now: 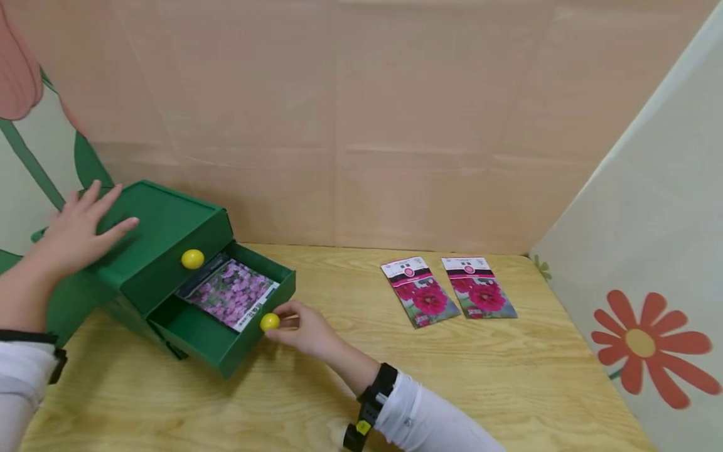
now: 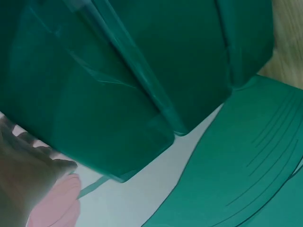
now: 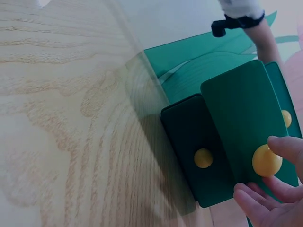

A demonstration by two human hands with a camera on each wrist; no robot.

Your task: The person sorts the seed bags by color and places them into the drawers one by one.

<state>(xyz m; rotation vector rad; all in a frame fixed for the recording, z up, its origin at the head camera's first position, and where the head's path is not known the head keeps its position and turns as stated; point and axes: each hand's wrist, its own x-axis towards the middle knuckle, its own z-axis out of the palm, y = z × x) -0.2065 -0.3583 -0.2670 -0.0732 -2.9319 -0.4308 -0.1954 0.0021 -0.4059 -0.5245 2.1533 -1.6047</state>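
Note:
A green drawer box (image 1: 164, 213) with round yellow knobs stands at the left of the table. Its middle drawer (image 1: 226, 358) is pulled out, and a seed packet with pink-purple flowers (image 1: 231, 292) lies inside. With thumb and fingers my right hand (image 1: 305, 329) pinches that drawer's yellow knob (image 3: 267, 160). My left hand (image 1: 76, 232) rests on top of the box, fingers spread. In the left wrist view, the box's green side (image 2: 113, 94) fills much of the picture, with part of the left hand (image 2: 28, 170) at its edge.
Two seed packets with magenta flowers, a left one (image 1: 420, 292) and a right one (image 1: 479, 287), lie side by side on the wooden table (image 1: 350, 270). A lower drawer (image 3: 189, 127) is closed beneath the pulled-out one. Behind the table hangs a beige backdrop (image 1: 339, 125).

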